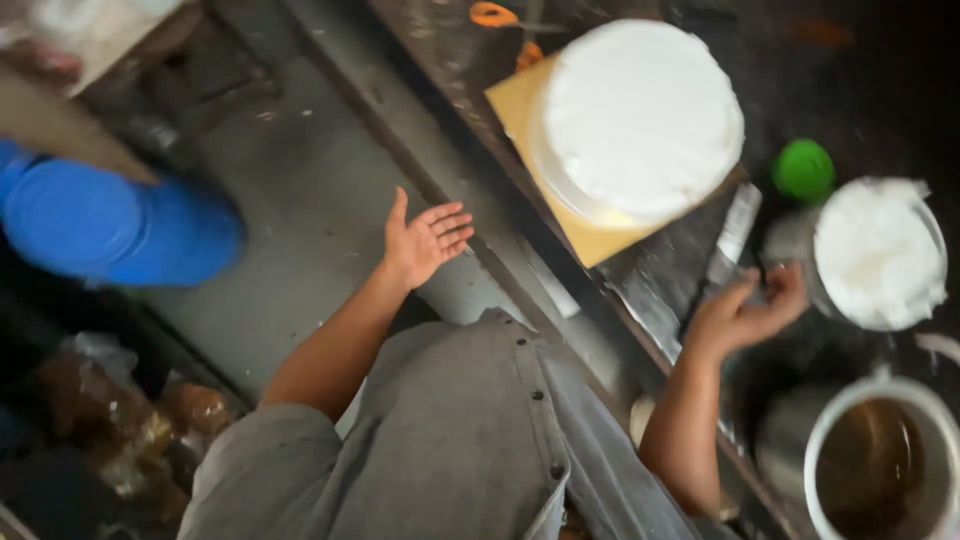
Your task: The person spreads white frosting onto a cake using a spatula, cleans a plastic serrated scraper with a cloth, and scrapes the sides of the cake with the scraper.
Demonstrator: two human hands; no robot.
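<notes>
We see the right hand (745, 315) at the right of the frame, just below centre, palm up and fingers loosely curled around the handle of a long flat metal palette knife (733, 235); the grip looks light, and blur keeps us from telling how firmly the fingers close. The blade runs up and away from the hand toward the round white-frosted cake (640, 115), which sits on a square tan cardboard base (590, 240) at the upper centre of the frame, on the dark, smeared table (800, 60). The left hand (425, 240) hangs left of centre, out over the grey floor (290, 190), fingers spread wide and holding nothing. To work well here, we judge that the knife wants a steadier hold nearer the blade, kept flat and level against the cake's surface, with the free hand brought in to steady the board. The cake's top looks smooth and even, the rim slightly rippled, the side coated white down to the board. Right of the knife stands a metal bowl heaped with white cream (878, 255), close to the right hand, and above it to the left a small green round lid (804, 168). At the lower right sits a white bucket with brown liquid (880, 465). A blue plastic barrel (110, 225) lies at the left edge, and orange-handled scissors (500, 20) rest at the top of the table.
</notes>
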